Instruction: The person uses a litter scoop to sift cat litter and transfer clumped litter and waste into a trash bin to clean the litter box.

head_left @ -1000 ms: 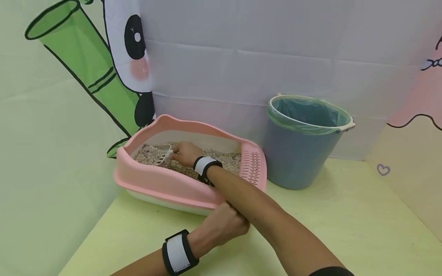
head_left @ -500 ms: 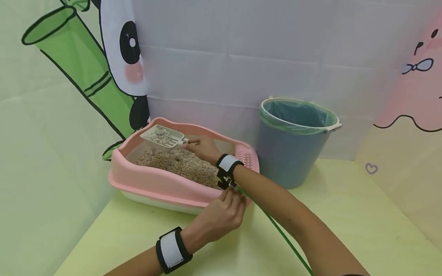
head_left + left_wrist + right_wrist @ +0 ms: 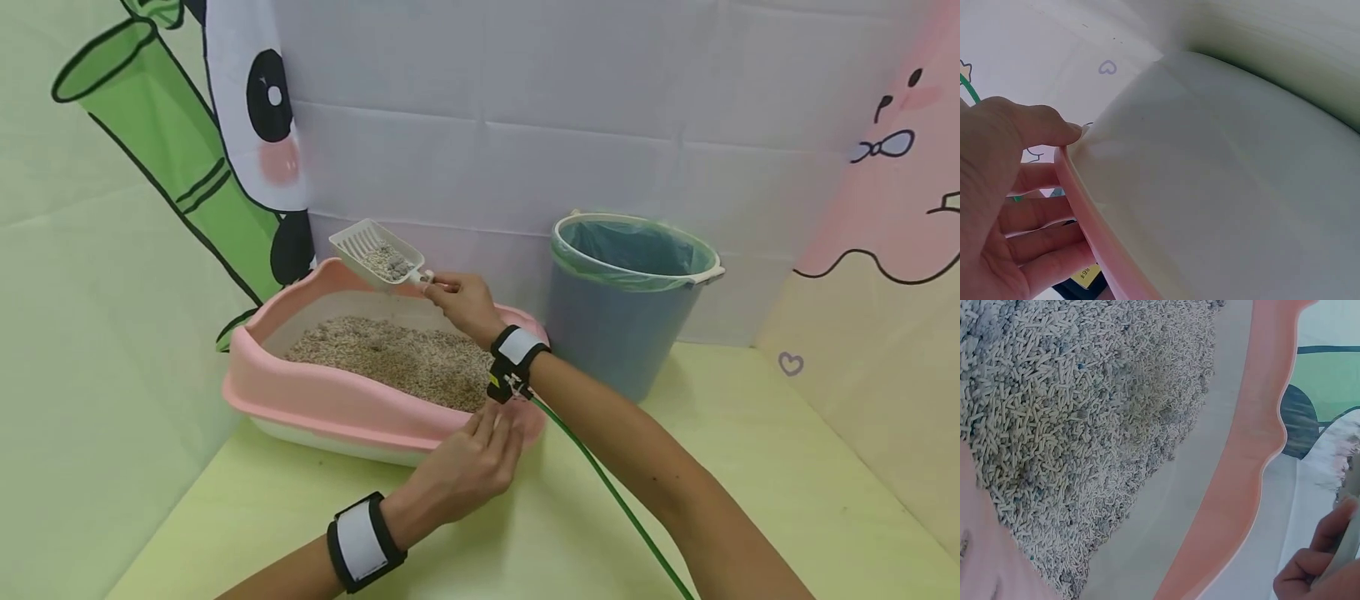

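Observation:
My right hand [image 3: 467,307] grips the handle of a pale slotted litter scoop [image 3: 362,241]. The scoop is above the back rim of a pink and white litter box [image 3: 322,390], with some litter and clumps in it. Pale pellet litter [image 3: 405,354] covers the box floor, seen closely in the right wrist view. At the box's near right, my left hand [image 3: 459,468] holds the rim. In the left wrist view the thumb of that hand [image 3: 988,187] lies on one side of the box wall, fingers on the other. The right wrist view shows the scooping hand [image 3: 1316,575] only at its edge.
To the right of the box stands a blue-grey bin [image 3: 615,333] with a green liner bag [image 3: 637,236] folded over its rim. A green cable [image 3: 615,492] trails from my right wrist. Printed cloth walls [image 3: 420,158] enclose the yellow-green table [image 3: 675,500].
The scoop has risen out of the litter and moved up and to the right, carrying litter. My left hand stays at the near side of the box.

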A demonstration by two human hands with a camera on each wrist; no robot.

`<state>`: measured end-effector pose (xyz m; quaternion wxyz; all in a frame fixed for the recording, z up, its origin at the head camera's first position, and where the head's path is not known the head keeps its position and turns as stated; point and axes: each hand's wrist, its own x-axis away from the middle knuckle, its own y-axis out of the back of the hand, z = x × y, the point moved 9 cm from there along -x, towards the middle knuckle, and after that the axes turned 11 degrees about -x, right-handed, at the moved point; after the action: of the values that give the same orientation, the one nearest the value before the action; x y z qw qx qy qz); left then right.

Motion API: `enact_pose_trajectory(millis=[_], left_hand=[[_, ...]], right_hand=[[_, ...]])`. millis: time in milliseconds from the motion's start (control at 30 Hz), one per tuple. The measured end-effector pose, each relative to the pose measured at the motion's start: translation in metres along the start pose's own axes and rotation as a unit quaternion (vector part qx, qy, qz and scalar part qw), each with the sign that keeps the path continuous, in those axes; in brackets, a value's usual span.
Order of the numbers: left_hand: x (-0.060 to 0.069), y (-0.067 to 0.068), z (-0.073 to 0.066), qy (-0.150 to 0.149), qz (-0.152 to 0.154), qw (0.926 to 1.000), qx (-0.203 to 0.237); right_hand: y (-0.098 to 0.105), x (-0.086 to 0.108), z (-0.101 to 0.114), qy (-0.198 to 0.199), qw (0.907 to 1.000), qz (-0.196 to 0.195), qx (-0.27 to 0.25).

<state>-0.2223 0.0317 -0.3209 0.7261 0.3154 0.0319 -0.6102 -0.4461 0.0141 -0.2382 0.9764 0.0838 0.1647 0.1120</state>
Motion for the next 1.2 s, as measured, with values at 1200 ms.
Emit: enact_pose_trajectory(millis=[1200], left_hand=[[0.002,0.008,0.001,0.006,-0.008,0.9998,-0.017]], right_hand=[[0.053,0.016,0.029,0.100,0.9270,0.093,0.349]])
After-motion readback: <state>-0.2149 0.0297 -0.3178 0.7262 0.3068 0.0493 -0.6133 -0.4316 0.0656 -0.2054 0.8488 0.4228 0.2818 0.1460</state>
